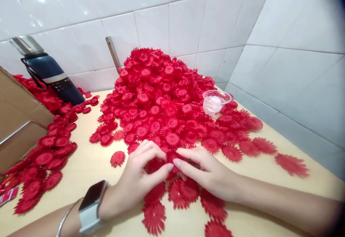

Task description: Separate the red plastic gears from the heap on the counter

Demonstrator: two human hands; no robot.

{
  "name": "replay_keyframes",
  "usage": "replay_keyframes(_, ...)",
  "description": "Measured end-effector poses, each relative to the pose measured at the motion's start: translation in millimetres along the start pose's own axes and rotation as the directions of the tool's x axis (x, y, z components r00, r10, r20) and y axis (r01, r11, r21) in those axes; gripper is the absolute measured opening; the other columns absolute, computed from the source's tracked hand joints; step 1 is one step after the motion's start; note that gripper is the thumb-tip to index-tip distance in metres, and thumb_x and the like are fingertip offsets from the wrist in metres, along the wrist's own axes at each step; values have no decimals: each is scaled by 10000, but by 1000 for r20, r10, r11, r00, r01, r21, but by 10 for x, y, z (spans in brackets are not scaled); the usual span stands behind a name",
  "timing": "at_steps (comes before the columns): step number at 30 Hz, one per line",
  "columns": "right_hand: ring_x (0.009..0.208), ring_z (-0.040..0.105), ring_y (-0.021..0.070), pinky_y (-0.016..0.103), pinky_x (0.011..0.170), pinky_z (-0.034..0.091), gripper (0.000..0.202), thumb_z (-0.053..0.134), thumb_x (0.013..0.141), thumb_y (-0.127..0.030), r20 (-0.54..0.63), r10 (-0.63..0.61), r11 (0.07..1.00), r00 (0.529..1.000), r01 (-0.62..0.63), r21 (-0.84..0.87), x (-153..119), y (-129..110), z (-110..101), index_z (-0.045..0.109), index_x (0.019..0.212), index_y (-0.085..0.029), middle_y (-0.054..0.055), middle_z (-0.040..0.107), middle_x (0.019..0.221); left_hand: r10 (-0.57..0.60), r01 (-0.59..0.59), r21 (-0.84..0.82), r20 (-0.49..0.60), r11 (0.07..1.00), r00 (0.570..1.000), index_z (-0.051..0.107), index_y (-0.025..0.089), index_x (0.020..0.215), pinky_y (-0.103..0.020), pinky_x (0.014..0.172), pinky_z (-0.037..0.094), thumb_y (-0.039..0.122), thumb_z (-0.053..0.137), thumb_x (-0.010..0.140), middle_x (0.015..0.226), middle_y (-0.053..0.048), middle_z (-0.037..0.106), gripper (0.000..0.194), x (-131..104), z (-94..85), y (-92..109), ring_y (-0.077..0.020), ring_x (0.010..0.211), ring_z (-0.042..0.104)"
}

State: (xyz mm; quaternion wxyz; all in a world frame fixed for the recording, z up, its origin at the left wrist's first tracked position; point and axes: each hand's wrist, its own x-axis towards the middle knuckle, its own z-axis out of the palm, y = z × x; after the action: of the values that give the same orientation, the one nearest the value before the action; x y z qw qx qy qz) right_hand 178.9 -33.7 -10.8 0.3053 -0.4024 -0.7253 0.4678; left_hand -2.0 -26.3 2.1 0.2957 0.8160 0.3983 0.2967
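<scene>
Near the middle of the table, my left hand (145, 172) and my right hand (205, 168) meet at a small red piece (172, 155). Both hands pinch it between thumb and fingers, the thumb tips almost touching. A large heap of red flower-shaped pieces with fringed edges (155, 97) rises just beyond my hands. Under and in front of them lie several loose red flowers (154, 217). My left wrist carries a watch with a dark face and a thin bracelet. Part of the held piece is hidden by my fingers.
A clear plastic cup (212, 104) sits on the heap's right side. On the left stand a dark blue bottle (54, 73) and a cardboard box (18, 122), with more red flowers (44, 158) beside them. White tiled walls (185, 21) border the pale table (94, 168).
</scene>
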Motion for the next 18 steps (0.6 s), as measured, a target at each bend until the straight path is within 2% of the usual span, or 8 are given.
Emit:
replay_keyframes(4, 462, 313, 77, 221, 452, 248, 340, 391, 872, -260, -16, 3, 1000, 1000, -4, -24, -1, 15, -1, 297, 552, -191, -63, 316, 510, 14, -14, -11, -55, 1000, 998, 563, 194, 837, -268, 716, 411, 191, 570, 800, 812, -9, 548, 38, -3, 1, -1, -143, 777, 522)
replay_keyframes(8, 460, 293, 71, 221, 448, 230, 351, 416, 862, -238, -2, -31, 999, 1000, 31, -28, 6, 20, -5, 300, 535, -185, -65, 300, 508, 51, -51, -17, -1, 999, 999, 624, 203, 851, -263, 698, 417, 198, 572, 803, 789, -13, 558, 71, -2, 4, -17, -142, 756, 525)
replay_keyframes(14, 446, 255, 64, 216, 428, 214, 407, 446, 851, -328, 42, -40, 996, 998, 36, 87, 11, 29, -15, 277, 510, -184, -71, 260, 494, 108, -106, -48, 22, 993, 994, 647, 194, 816, -253, 659, 408, 180, 556, 814, 746, -13, 575, 92, -23, -6, -21, -136, 720, 510)
replay_keyframes(18, 474, 346, 74, 209, 458, 274, 330, 420, 858, -291, 73, 24, 986, 997, -36, 161, 10, -13, -22, 381, 552, -174, -56, 364, 518, 24, -24, -47, 2, 999, 1000, 612, 180, 770, -245, 673, 401, 165, 520, 833, 756, -12, 565, 112, -23, -20, 8, -135, 740, 513)
